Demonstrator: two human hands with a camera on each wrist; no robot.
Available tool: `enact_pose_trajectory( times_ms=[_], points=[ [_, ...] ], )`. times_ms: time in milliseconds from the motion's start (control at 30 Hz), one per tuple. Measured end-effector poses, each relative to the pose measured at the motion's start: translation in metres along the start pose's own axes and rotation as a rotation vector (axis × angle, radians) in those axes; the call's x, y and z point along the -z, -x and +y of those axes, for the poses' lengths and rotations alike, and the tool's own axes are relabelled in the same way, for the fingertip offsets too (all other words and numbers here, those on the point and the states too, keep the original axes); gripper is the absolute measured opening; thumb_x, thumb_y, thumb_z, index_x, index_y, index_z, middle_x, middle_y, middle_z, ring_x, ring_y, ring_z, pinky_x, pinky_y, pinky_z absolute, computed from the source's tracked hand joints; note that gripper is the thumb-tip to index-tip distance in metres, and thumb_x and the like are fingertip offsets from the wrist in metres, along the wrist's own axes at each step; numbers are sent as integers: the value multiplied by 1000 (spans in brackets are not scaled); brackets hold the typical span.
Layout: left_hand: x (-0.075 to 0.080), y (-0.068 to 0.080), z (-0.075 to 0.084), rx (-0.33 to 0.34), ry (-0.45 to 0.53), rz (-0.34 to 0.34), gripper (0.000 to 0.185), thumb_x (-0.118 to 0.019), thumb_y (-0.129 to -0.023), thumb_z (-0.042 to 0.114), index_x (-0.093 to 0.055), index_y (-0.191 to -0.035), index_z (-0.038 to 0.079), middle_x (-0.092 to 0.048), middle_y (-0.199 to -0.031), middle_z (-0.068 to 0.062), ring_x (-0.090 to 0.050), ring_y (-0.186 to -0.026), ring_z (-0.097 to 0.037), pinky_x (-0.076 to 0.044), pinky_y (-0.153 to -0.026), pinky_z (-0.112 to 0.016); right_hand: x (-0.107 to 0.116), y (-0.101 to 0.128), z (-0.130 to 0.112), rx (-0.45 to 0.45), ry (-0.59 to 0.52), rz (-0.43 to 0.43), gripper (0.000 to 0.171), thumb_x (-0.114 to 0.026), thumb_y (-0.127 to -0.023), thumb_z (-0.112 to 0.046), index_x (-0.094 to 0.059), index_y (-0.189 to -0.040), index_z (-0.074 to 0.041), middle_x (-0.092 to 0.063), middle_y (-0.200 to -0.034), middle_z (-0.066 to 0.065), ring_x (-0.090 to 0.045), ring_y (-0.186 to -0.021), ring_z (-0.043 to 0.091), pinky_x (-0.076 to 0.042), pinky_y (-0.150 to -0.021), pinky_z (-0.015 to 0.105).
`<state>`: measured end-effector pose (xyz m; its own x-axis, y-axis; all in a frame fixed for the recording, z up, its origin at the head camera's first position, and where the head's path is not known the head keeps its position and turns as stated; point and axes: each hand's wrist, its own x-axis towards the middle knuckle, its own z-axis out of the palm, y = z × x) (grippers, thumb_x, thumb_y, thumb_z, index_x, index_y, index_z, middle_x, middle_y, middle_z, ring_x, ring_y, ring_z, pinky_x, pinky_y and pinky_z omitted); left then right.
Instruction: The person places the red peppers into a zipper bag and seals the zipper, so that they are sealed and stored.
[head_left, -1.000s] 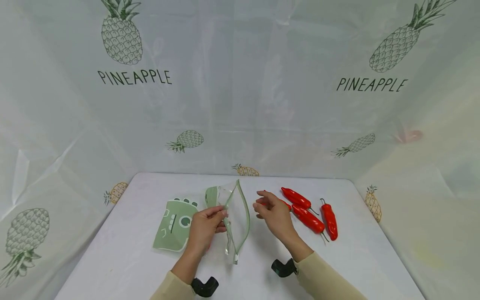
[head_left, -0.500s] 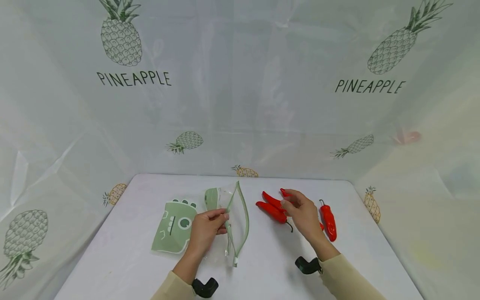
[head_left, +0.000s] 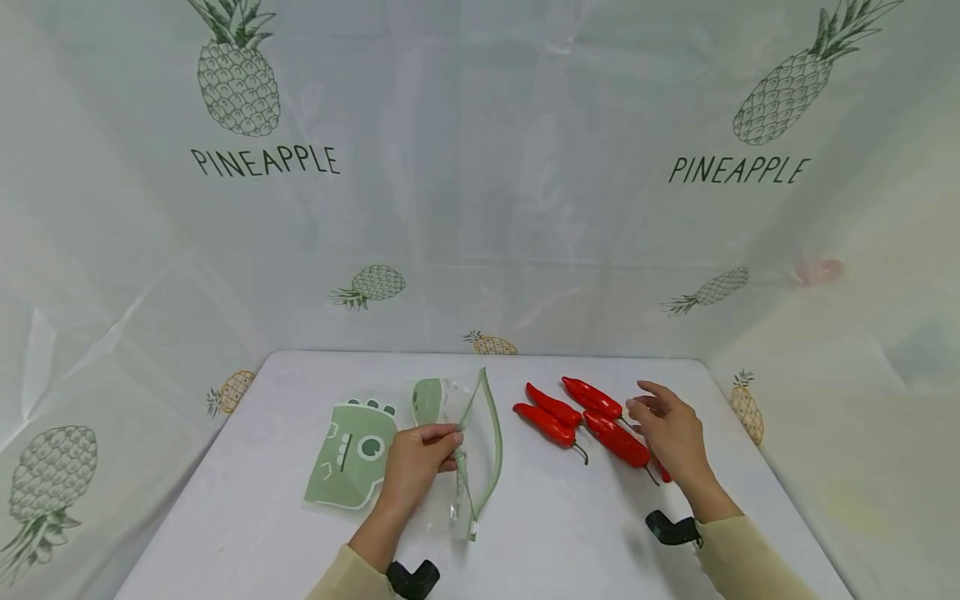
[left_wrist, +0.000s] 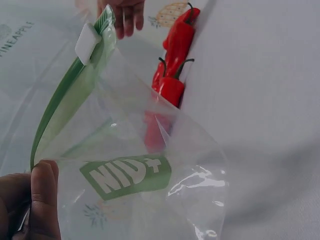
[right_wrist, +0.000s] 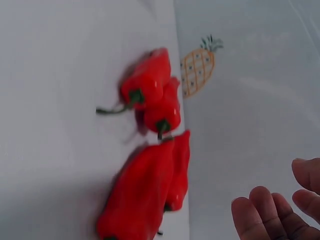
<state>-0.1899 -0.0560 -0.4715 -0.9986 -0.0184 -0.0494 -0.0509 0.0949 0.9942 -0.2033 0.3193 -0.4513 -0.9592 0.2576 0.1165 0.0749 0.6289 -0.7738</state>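
Note:
A clear zip bag [head_left: 497, 442] with a green zip edge stands with its mouth spread; my left hand [head_left: 416, 462] pinches that edge between thumb and fingers. In the left wrist view the bag [left_wrist: 125, 177] shows a white slider [left_wrist: 87, 44] and a green printed label. Several red chili peppers [head_left: 617, 437] with green stems lie on the right half of the table. My right hand [head_left: 675, 433] hovers at the rightmost pepper [head_left: 665, 472], mostly covering it in the head view. In the right wrist view its fingers [right_wrist: 247, 215] are loosely bent with nothing between them.
Left of my left hand, a green monster-face print [head_left: 347, 458] on clear plastic lies flat on the white table [head_left: 247, 500]. A pineapple-printed sheet [head_left: 510, 192] hangs behind the table and along its sides.
My right hand has moved rightward over the peppers, uncovering those on the left and covering the rightmost one. My left hand keeps its pinch on the zip bag, almost unmoved.

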Motion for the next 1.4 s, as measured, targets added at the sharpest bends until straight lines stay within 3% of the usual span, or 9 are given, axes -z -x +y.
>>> enact_pose_trajectory(
  times_ms=[200,400,633,1000,1167,1400],
  points=[
    [1,-1,-4,-1,-6,-1,26,-77,-97,13,-77,-117,-3,-77,-99,-15,-73,-75,-13,-65,-68,-25,15,-10,23,-63,85,-17,58,-59,-108,-31,-45,-157,-4,-61,-140,31,-70,-115,46,-63,-91,55],
    [1,0,-5,-5,19,0,28,-77,-97,12,-76,-121,-5,-76,-102,-19,-74,-76,-16,-65,-67,-26,25,-21,47,-85,157,-47,62,-60,-107,-30,-41,-158,1,-57,-142,36,-66,-117,50,-63,-90,57],
    [1,0,-6,-8,14,4,28,-76,-97,10,-75,-120,-6,-76,-102,-22,-75,-77,-16,-65,-67,-26,30,-29,65,-137,179,-120,66,-61,-106,-27,-34,-161,1,-50,-148,38,-53,-130,55,-57,-99,65],
    [1,0,-7,3,24,7,27,-76,-97,8,-75,-119,-6,-76,-97,-17,-73,-74,-14,-65,-66,-25,29,-40,86,-212,180,-204,76,-64,-104,-29,-27,-164,-2,-42,-152,40,-48,-131,59,-54,-99,70],
    [1,1,-8,4,14,10,28,-77,-97,10,-75,-120,-6,-76,-98,-15,-73,-74,-15,-65,-66,-26,26,-43,93,-220,177,-227,79,-67,-103,-30,-26,-164,-1,-43,-149,41,-51,-128,57,-56,-99,68],
    [2,0,-11,0,0,12,29,-77,-97,11,-75,-121,-5,-76,-100,-17,-73,-75,-14,-65,-66,-26,22,-45,96,-242,156,-258,83,-70,-102,-32,-26,-163,1,-42,-147,42,-57,-121,52,-63,-92,55]
  ],
)
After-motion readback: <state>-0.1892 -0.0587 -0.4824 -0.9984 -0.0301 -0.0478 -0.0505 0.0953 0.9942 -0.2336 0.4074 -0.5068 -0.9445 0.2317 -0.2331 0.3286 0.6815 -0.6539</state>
